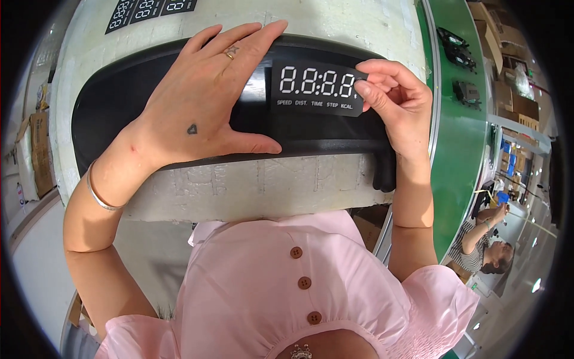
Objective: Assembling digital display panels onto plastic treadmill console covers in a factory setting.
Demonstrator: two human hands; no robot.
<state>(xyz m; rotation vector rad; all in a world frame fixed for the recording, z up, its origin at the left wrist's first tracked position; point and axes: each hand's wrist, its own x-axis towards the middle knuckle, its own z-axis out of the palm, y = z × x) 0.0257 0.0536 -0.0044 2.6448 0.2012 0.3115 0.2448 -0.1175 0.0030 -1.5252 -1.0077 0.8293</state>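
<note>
A long, curved black plastic housing [323,131] lies across the pale work surface before me. My left hand [200,99] rests on it with the palm down and fingers spread, the thumb near its front edge. To the right of that hand is a dark display overlay sticker [317,110] printed with white digit shapes and small lettering. My right hand [394,96] pinches the sticker's right edge between thumb and fingers. The sticker lies over the housing; whether its left part is stuck down I cannot tell.
More dark display stickers [146,12] lie at the far left of the work surface [257,185]. A green conveyor belt [457,131] runs along the right, carrying black parts [466,94]. Farther right are cardboard boxes [526,107] and another person [481,248].
</note>
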